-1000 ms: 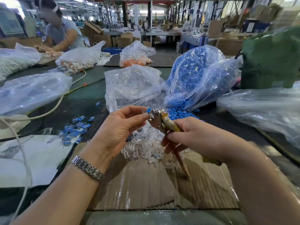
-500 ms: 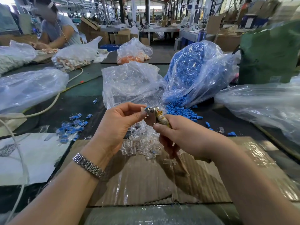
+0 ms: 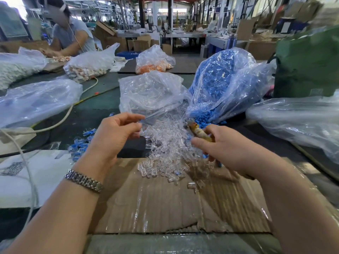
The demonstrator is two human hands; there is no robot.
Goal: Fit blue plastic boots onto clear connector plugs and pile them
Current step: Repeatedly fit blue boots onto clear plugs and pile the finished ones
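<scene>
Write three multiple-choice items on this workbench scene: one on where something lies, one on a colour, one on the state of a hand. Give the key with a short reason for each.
1. Where does the pile of finished blue-booted plugs lie?
A. On the table left of the left hand
B. Inside the green bag
C. On the right forearm

2. What colour are the loose boots spilling from the bag behind the right hand?
A. Orange
B. Blue
C. Green

3. What is the right hand doing?
A. Lying flat and open on the cardboard
B. Gripping a small hand tool
C. Holding the white cable

Key: 1 A, the small blue heap sits on the dark table beside the left hand. 2 B, the boots at the bag's mouth are blue. 3 B, its fingers curl round the tool, whose tip sticks out above the clear plugs.
</scene>
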